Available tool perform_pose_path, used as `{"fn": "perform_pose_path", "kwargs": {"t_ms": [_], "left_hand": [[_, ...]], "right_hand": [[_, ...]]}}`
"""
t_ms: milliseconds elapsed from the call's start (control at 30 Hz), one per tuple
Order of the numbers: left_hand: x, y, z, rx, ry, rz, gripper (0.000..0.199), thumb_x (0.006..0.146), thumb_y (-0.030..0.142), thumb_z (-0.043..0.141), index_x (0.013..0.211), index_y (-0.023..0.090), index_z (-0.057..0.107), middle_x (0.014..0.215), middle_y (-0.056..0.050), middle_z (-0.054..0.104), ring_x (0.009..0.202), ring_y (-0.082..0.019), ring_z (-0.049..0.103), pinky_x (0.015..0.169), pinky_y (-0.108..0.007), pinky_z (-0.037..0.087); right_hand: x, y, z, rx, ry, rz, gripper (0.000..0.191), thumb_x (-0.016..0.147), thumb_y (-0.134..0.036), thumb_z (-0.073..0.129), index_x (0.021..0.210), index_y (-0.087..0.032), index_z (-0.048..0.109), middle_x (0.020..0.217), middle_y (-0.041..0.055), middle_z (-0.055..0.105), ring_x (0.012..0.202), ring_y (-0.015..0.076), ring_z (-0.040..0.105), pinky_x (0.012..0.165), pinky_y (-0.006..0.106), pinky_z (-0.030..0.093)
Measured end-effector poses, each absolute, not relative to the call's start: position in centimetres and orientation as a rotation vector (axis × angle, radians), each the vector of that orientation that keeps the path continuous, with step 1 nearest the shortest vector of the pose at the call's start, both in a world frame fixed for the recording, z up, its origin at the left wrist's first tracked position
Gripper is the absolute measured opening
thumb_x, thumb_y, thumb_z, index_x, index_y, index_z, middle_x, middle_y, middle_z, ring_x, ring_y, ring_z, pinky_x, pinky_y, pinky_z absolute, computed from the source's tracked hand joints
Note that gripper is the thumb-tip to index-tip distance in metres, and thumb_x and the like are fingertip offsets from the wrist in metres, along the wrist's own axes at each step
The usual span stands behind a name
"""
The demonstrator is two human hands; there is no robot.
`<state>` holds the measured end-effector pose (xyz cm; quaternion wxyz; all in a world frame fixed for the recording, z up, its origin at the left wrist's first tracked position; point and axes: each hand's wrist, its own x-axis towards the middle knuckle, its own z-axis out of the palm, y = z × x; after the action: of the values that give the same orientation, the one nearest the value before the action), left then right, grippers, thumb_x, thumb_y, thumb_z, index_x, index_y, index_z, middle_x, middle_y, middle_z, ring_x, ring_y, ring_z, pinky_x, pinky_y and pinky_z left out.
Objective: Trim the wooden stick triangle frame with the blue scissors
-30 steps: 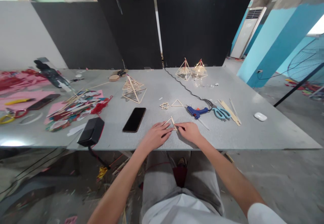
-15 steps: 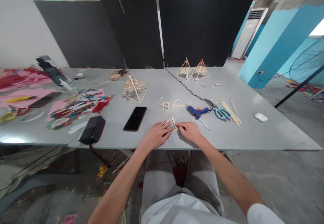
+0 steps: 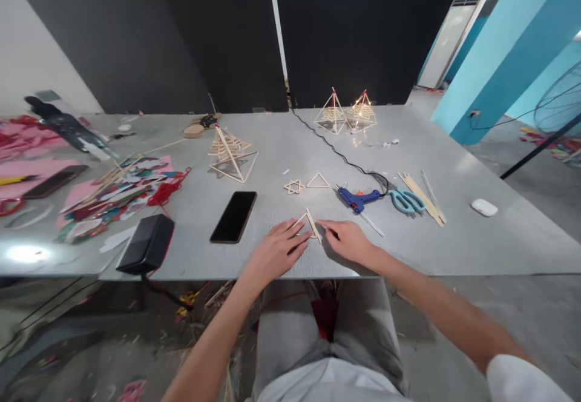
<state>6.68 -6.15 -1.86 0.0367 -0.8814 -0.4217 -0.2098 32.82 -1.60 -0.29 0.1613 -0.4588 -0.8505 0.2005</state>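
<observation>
A small triangle of pale sticks lies on the grey table near its front edge. My left hand rests flat with spread fingers over the triangle's left side, covering part of it. My right hand is at its right side, the index finger stretched toward the sticks and the other fingers curled, with nothing seen in it. Just beyond are a stick star and another stick triangle. A blue glue gun lies to the right of these.
A phone and a black box-shaped device lie to the left. Blue-handled scissors, flat sticks and a white case are on the right. Stick pyramids stand farther back; a black cord crosses the table.
The view has tilted down and come closer. My right index finger has come slightly off the sticks. Lights now glow in the rear right pyramid.
</observation>
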Motion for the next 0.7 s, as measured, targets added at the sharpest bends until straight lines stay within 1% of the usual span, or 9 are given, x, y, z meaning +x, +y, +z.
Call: {"fn": "perform_pose_path", "kwargs": {"t_ms": [67,167,267,400,533,600,700], "left_hand": [[6.7,-6.5,-1.6,-2.701,-1.294,-0.650,0.036,0.118,0.033,0.052,0.145,0.026,0.075,0.162,-0.009,0.065,0.151,-0.033,0.062,0.121,-0.054,0.058],[6.8,-6.9,-1.4,-2.704,-1.309,-0.662,0.036,0.117,0.032,0.055,0.148,0.028,0.072,0.164,-0.008,0.064,0.152,-0.033,0.060,0.122,-0.055,0.057],[6.9,-7.2,-1.2,-2.717,-1.323,-0.662,0.037,0.116,0.032,0.058,0.151,0.031,0.069,0.164,-0.006,0.064,0.153,-0.030,0.060,0.125,-0.054,0.054],[7.1,-7.5,-0.9,-2.692,-1.274,-0.690,0.036,0.115,0.030,0.058,0.149,0.028,0.071,0.161,-0.007,0.066,0.151,-0.030,0.061,0.127,-0.052,0.051],[7.4,-7.8,-0.3,-2.711,-1.349,-0.690,0.034,0.115,0.031,0.057,0.146,0.028,0.072,0.160,-0.007,0.067,0.151,-0.030,0.061,0.129,-0.050,0.047],[7.5,-8.0,0.1,-2.735,-1.365,-0.685,0.033,0.116,0.033,0.057,0.145,0.028,0.073,0.160,-0.006,0.067,0.152,-0.029,0.059,0.132,-0.048,0.043],[7.6,-8.1,0.4,-2.756,-1.377,-0.737,0.033,0.115,0.032,0.060,0.145,0.026,0.072,0.159,-0.006,0.068,0.156,-0.026,0.055,0.139,-0.044,0.033]], "right_hand": [[33.6,-1.3,-0.6,-1.229,-2.469,0.574,0.047,0.109,-0.019,0.054,0.152,-0.026,0.070,0.129,0.0064,0.085,0.104,0.0231,0.083,0.095,0.035,0.062],[34.4,-1.4,-1.1,-1.138,-2.504,0.549,0.050,0.106,-0.020,0.053,0.153,-0.024,0.070,0.130,0.0072,0.085,0.099,0.0241,0.084,0.088,0.033,0.061],[34.6,-2.0,-1.4,-1.066,-2.517,0.520,0.049,0.106,-0.019,0.051,0.152,-0.020,0.069,0.118,0.0089,0.087,0.091,0.0230,0.082,0.083,0.033,0.058],[34.6,-2.7,-1.2,-0.982,-2.516,0.494,0.049,0.107,-0.015,0.049,0.152,-0.019,0.067,0.101,0.0060,0.086,0.082,0.0201,0.079,0.075,0.031,0.054],[34.6,-3.0,-0.6,-0.924,-2.516,0.480,0.046,0.108,-0.013,0.047,0.149,-0.017,0.066,0.098,0.0051,0.084,0.079,0.0182,0.076,0.073,0.030,0.052],[34.5,-3.1,-0.3,-0.911,-2.520,0.483,0.045,0.108,-0.012,0.046,0.149,-0.016,0.065,0.094,0.0044,0.082,0.075,0.0174,0.074,0.071,0.030,0.050],[34.4,-3.2,0.2,-0.891,-2.525,0.464,0.044,0.109,-0.012,0.045,0.149,-0.014,0.063,0.085,0.0022,0.077,0.070,0.0169,0.070,0.067,0.031,0.048]]}}
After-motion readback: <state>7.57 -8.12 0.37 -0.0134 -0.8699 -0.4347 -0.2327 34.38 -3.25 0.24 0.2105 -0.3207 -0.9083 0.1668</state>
